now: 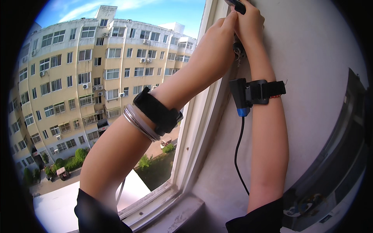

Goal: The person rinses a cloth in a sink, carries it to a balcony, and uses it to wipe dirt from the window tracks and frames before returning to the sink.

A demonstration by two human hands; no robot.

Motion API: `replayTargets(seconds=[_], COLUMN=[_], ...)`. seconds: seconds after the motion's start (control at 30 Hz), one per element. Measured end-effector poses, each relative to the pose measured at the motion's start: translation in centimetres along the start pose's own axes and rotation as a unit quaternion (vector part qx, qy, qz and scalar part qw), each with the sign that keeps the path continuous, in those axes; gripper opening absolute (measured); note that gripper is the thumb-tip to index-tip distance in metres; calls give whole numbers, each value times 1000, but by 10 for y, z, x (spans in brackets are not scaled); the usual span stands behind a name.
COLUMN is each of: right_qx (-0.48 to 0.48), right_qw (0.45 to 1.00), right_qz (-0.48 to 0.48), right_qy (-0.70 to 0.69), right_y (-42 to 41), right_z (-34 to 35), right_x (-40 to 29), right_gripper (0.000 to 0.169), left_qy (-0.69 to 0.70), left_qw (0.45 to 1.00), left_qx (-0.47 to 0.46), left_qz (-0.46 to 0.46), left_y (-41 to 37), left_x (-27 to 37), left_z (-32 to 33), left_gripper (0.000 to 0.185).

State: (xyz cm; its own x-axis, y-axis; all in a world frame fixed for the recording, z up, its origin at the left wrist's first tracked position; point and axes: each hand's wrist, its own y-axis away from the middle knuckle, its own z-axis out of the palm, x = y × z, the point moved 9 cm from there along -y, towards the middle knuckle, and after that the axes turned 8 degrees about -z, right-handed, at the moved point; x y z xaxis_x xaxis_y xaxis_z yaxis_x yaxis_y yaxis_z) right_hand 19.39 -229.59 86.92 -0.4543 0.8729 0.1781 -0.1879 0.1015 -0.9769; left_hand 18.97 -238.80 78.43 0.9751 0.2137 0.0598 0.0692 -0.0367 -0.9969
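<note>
Both hands are raised together beside the window frame at the top of the view. My right hand (251, 21) grips a small black object (240, 7), whose kind cannot be told. Against it, my left hand (220, 39) has its fingertips bent inward; what they pinch is hidden. Below the fingers, partly behind my left hand, a dark piece with frayed, twisted strands (239, 52) shows against the wall edge. Silver bangles (140, 123) and a black strap (157, 112) circle my left forearm. On my right wrist a black strap holds a black device (240, 93) with a cable.
A white window frame (193, 131) runs up beside the hands, with its sill (180, 214) below. The pale wall (309, 55) stands to the right. Outside are a multi-storey building (102, 72) and a white flat surface (58, 206). A dark panel (329, 163) curves at the right.
</note>
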Motion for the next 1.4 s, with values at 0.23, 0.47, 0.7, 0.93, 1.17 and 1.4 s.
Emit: replayTargets(seconds=[0.23,0.47,0.7,0.93,1.17,1.4], right_qx=[12,-36,-128,-145,-168,-127], right_qw=[999,999,987,975,965,971], right_qz=[-45,-15,92,164,197,190], right_qy=[2,6,-13,-34,-47,-68], right_y=[73,172,235,303,390,393], right_z=[-13,-27,-34,-47,-55,-53], right_x=[-13,-34,-43,-43,-64,-65], right_gripper=[43,59,70,64,58,56], left_qy=[7,-66,-274,-340,-373,-343], left_qw=[999,997,941,882,827,855], left_qx=[-24,14,-64,-243,-323,-273], left_qz=[-31,26,186,216,270,277], left_y=[71,111,120,175,258,254], left_x=[-14,-17,15,15,6,7], left_z=[-5,-15,-6,36,41,39], left_gripper=[62,67,56,38,34,26])
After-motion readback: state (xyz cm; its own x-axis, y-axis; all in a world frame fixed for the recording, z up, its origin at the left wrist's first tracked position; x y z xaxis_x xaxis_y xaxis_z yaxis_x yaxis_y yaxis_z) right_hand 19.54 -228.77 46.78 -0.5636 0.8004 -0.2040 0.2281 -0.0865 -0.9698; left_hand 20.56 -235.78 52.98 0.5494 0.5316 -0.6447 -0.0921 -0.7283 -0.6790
